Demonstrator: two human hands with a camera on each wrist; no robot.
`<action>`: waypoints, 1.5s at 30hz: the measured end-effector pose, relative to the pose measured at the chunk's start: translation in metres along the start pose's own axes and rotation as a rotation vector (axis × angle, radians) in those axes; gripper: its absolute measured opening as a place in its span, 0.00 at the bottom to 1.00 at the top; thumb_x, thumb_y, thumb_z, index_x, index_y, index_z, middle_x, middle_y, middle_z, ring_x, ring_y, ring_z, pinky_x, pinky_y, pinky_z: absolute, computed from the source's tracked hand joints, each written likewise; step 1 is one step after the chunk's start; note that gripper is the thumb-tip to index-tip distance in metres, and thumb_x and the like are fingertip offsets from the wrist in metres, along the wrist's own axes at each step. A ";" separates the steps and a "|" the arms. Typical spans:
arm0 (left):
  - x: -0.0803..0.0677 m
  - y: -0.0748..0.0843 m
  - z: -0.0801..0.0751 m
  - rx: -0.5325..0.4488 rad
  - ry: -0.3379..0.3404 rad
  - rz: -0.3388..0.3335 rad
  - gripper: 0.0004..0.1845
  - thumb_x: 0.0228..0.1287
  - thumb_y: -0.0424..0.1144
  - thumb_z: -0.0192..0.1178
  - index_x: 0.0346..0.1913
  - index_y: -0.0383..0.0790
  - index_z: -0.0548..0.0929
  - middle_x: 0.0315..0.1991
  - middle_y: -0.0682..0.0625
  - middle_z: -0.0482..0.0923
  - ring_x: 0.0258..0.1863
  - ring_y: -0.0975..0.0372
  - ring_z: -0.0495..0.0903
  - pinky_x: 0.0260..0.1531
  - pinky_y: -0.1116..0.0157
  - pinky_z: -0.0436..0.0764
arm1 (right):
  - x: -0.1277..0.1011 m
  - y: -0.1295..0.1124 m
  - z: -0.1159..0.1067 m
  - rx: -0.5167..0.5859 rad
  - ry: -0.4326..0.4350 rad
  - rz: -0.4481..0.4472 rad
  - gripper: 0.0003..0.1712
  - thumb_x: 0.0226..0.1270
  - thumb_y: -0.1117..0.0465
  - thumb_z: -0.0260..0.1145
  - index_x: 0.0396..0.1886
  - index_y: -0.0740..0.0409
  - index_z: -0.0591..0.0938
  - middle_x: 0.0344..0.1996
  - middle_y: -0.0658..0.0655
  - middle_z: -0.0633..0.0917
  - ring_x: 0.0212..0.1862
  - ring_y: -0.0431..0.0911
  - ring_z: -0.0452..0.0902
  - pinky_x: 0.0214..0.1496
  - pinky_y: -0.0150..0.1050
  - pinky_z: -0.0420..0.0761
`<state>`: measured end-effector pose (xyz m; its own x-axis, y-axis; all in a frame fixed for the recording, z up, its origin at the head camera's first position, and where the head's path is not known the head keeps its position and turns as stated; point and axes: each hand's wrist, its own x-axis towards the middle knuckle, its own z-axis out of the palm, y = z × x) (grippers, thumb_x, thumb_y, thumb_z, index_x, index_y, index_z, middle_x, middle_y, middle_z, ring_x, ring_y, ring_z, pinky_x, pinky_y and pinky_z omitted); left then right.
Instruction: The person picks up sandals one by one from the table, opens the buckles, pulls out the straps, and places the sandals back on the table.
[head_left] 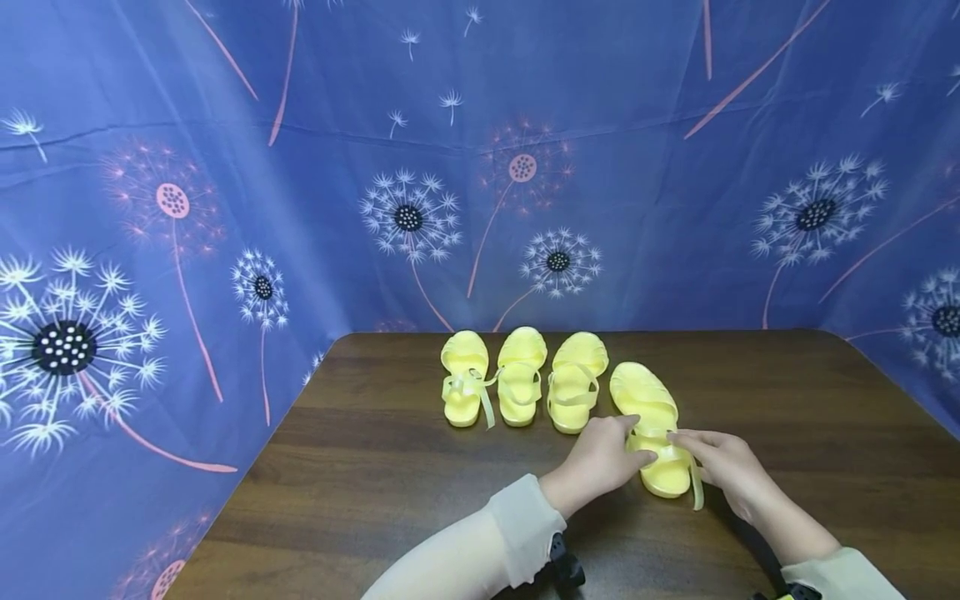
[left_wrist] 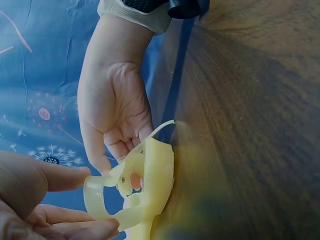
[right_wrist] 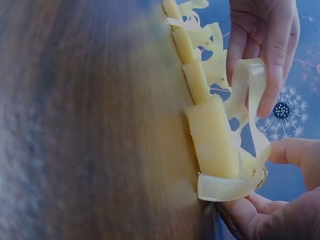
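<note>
A pale yellow jelly sandal (head_left: 651, 410) lies at an angle on the table, toe pointing away, with both hands at its ankle strap. My left hand (head_left: 598, 457) holds the strap loop (left_wrist: 93, 197) between thumb and fingers from the left side. On the other side, my right hand (head_left: 723, 465) pinches the strap by the small buckle (right_wrist: 263, 175). A loose strap end (head_left: 697, 485) hangs beside the heel. In the right wrist view the strap stands up as a raised loop above the sole (right_wrist: 215, 137).
Three more yellow sandals stand in a row to the left: one with its strap fastened and its end hanging (head_left: 462, 400), a middle one (head_left: 519, 379), and one nearest the hands (head_left: 576, 387). A blue dandelion-print cloth (head_left: 637, 192) hangs behind the brown wooden table (head_left: 360, 467).
</note>
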<state>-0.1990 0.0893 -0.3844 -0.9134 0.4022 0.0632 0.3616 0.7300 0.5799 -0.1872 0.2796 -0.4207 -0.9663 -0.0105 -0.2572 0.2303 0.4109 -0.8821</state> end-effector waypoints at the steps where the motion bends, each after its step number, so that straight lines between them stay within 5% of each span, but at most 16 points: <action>1: 0.000 0.000 0.000 -0.004 0.000 0.002 0.27 0.60 0.48 0.68 0.61 0.44 0.79 0.57 0.55 0.80 0.55 0.69 0.78 0.51 0.74 0.77 | -0.001 0.001 0.000 0.001 -0.003 0.000 0.44 0.75 0.40 0.51 0.67 0.79 0.62 0.70 0.76 0.60 0.72 0.68 0.52 0.64 0.57 0.71; 10: 0.000 0.000 0.001 0.007 0.004 0.006 0.27 0.58 0.49 0.69 0.59 0.43 0.80 0.55 0.55 0.81 0.54 0.69 0.79 0.50 0.75 0.77 | -0.002 0.003 0.002 -0.010 -0.003 -0.002 0.44 0.75 0.40 0.50 0.66 0.80 0.62 0.69 0.77 0.60 0.71 0.69 0.54 0.64 0.59 0.71; 17: 0.007 0.003 0.003 0.107 -0.004 0.011 0.26 0.59 0.54 0.67 0.58 0.48 0.81 0.50 0.57 0.84 0.52 0.68 0.80 0.47 0.75 0.77 | 0.001 0.000 0.000 0.006 -0.007 -0.001 0.44 0.74 0.39 0.51 0.67 0.77 0.62 0.69 0.76 0.61 0.71 0.69 0.52 0.65 0.61 0.69; 23: 0.018 0.007 0.009 0.073 -0.034 0.000 0.24 0.62 0.54 0.63 0.58 0.48 0.80 0.53 0.59 0.82 0.54 0.68 0.78 0.50 0.74 0.77 | 0.000 0.000 -0.004 0.020 -0.004 -0.034 0.40 0.77 0.42 0.47 0.67 0.75 0.63 0.68 0.74 0.62 0.69 0.66 0.58 0.62 0.55 0.74; 32: 0.040 0.004 0.014 0.073 -0.055 0.041 0.17 0.63 0.50 0.64 0.53 0.51 0.84 0.49 0.63 0.84 0.49 0.73 0.80 0.42 0.79 0.76 | -0.005 0.005 -0.008 -0.005 -0.007 -0.047 0.40 0.77 0.43 0.49 0.68 0.75 0.61 0.66 0.74 0.65 0.63 0.59 0.69 0.58 0.48 0.79; 40: 0.052 0.003 0.020 0.062 -0.106 0.015 0.14 0.60 0.50 0.67 0.47 0.52 0.87 0.40 0.63 0.85 0.39 0.75 0.80 0.33 0.80 0.74 | -0.009 0.008 -0.011 -0.004 0.014 -0.040 0.37 0.74 0.47 0.56 0.65 0.77 0.66 0.59 0.68 0.76 0.48 0.38 0.79 0.50 0.37 0.82; 45: 0.056 0.001 0.024 0.044 -0.103 0.014 0.11 0.60 0.50 0.67 0.44 0.53 0.88 0.37 0.64 0.85 0.35 0.76 0.78 0.31 0.80 0.73 | -0.010 0.009 -0.014 0.014 0.030 -0.042 0.34 0.72 0.50 0.60 0.62 0.77 0.71 0.53 0.62 0.82 0.42 0.34 0.81 0.48 0.34 0.82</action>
<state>-0.2454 0.1259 -0.3993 -0.8850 0.4653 -0.0139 0.3839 0.7465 0.5435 -0.1768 0.2958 -0.4210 -0.9781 0.0005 -0.2081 0.1911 0.3976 -0.8974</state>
